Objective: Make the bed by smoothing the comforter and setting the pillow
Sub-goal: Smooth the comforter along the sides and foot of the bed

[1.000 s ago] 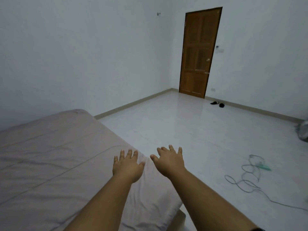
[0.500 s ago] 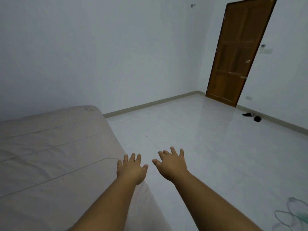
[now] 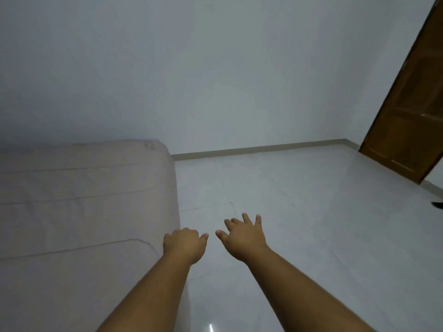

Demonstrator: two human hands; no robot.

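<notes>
Across the left half of the frame lies the bed (image 3: 79,212), covered by a pale beige comforter (image 3: 72,192) with a few long, shallow creases running across it; its far corner rounds off near the middle of the frame, and its right edge drops toward the floor (image 3: 299,212). No pillow shows in this view.

Low in the centre, two bare forearms reach forward side by side. The left hand (image 3: 183,245) sits right at the bed's edge, knuckles up and fingers curled downward — whether it grips the comforter or merely rests against it cannot be told, since the fingertips are hidden. The right hand (image 3: 244,238) hangs over the floor just beside it, palm down, fingers spread apart and holding nothing. The two hands are near one another but not touching.

Beyond them the glossy white floor runs to a plain pale wall (image 3: 215,80) with a low skirting strip. At the upper right edge stands a brown wooden door (image 3: 412,111), tilted by the wide lens, and a small dark object (image 3: 438,204) — too cut off to identify — lies on the floor at the right edge.
</notes>
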